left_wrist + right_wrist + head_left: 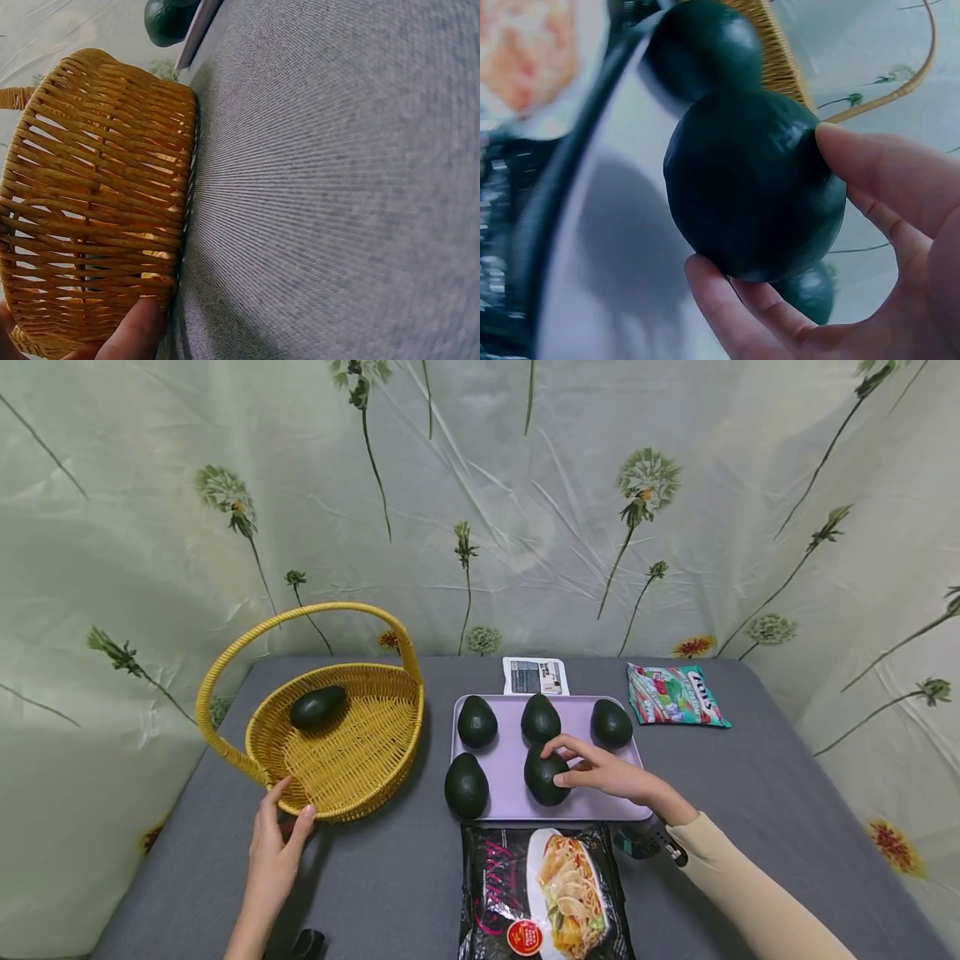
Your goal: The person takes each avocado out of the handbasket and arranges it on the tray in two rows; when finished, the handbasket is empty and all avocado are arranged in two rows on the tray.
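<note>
A yellow wicker basket (pixel 341 777) with a tall hoop handle stands at the left, one dark green avocado (pixel 318 707) lying in it. My left hand (pixel 273 852) grips the basket's near rim; in the left wrist view its thumb (pixel 139 330) presses the woven outer wall. On the right, my right hand (pixel 603 774) holds an avocado (pixel 754 187) between thumb and fingertips, over the front middle of a lilac tray (pixel 502 777). Three avocados form the tray's back row, the left one (pixel 477 722) included. Another avocado (pixel 467 786) sits at the tray's front left corner.
A black food packet (pixel 498 885) with a noodle picture lies just before the tray. Behind the tray is a white packet (pixel 535 677), and a teal candy bag (pixel 675 695) lies at the back right. A floral curtain (pixel 525 510) hangs beyond the grey table (pixel 750 827).
</note>
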Demonstrator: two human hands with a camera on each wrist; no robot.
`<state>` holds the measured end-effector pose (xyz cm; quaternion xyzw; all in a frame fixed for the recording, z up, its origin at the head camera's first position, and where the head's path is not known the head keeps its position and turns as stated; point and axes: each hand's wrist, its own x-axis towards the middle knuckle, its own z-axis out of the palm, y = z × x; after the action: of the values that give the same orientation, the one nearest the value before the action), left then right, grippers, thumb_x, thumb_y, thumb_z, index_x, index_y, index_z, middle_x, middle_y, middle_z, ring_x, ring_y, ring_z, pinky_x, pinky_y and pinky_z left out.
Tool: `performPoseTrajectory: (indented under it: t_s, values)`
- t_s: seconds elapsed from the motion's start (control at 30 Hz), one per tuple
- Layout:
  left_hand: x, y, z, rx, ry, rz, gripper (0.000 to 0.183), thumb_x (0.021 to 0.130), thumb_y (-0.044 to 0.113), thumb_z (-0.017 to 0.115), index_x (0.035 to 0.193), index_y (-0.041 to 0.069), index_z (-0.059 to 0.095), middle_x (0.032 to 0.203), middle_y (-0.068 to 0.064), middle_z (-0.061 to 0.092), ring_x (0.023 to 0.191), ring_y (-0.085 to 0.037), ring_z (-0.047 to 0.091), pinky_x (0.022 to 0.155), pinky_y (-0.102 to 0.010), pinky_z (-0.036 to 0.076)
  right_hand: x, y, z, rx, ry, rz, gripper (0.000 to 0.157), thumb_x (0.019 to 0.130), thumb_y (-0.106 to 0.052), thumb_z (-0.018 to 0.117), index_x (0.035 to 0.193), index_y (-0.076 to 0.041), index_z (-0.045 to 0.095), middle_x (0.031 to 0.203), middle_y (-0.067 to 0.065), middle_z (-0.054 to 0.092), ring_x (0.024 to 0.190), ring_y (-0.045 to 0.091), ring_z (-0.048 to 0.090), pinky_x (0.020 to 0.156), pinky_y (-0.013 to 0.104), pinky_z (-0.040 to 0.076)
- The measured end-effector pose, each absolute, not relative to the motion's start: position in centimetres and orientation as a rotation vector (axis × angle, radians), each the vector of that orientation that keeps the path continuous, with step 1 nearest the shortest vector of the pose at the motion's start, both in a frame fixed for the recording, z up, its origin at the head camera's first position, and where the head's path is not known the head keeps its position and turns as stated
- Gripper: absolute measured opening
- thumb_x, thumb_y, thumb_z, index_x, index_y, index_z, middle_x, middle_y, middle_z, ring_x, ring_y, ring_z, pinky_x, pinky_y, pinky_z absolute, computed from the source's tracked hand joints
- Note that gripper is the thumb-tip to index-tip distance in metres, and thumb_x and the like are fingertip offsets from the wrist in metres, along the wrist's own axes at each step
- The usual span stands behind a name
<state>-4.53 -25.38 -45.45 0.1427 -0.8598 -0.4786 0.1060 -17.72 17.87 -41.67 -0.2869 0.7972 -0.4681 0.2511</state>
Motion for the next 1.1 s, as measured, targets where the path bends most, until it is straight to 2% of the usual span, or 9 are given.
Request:
performPoseTrajectory:
  t_s: [0.27, 0.43, 0.8, 1.1]
  values:
    - [-4.4, -25.3, -45.5, 0.424, -2.528, -1.403, 0.064, 0.101, 0.029, 0.051, 0.150, 0.003, 0.020, 0.144, -0.032, 0.022, 0.129, -0.047, 0.029, 0.095, -0.060, 0.036, -17.1, 18.1, -43.6, -0.740, 2.133, -1.284, 0.039, 0.095, -0.019, 0.061, 0.131, -0.013, 0.049, 0.132, 0.013, 0.045, 0.112, 0.036, 0.047, 0.085, 0.042, 0.047]
    - [-4.5, -25.3, -45.6, 0.429, -2.525, -1.406, 0.064, 0.100, 0.029, 0.051, 0.150, 0.003, 0.020, 0.144, -0.031, 0.022, 0.130, -0.047, 0.028, 0.096, -0.060, 0.035, -17.1, 18.1, -43.7, -0.686, 2.075, -1.280, 0.043, 0.096, -0.021, 0.060, 0.135, -0.013, 0.046, 0.125, 0.017, 0.046, 0.108, 0.033, 0.050, 0.084, 0.041, 0.050]
    - [-4.5, -25.4, -45.6, 0.414, -2.523, -1.390, 0.062, 0.101, 0.028, 0.051, 0.149, 0.003, 0.021, 0.144, -0.032, 0.023, 0.127, -0.047, 0.032, 0.092, -0.059, 0.038, -17.2, 18.2, -43.3, -0.696, 2.072, -1.316, 0.043, 0.096, -0.018, 0.059, 0.136, -0.008, 0.045, 0.134, 0.024, 0.040, 0.121, 0.042, 0.043, 0.089, 0.043, 0.049]
    - [-4.5, -25.3, -45.6, 0.417, -2.526, -1.385, 0.062, 0.101, 0.028, 0.050, 0.150, 0.003, 0.021, 0.144, -0.032, 0.023, 0.125, -0.045, 0.034, 0.091, -0.058, 0.039, -17.6, 18.1, -42.9, -0.699, 2.156, -1.334, 0.039, 0.095, -0.015, 0.059, 0.132, -0.006, 0.049, 0.131, 0.024, 0.046, 0.114, 0.039, 0.051, 0.085, 0.039, 0.048]
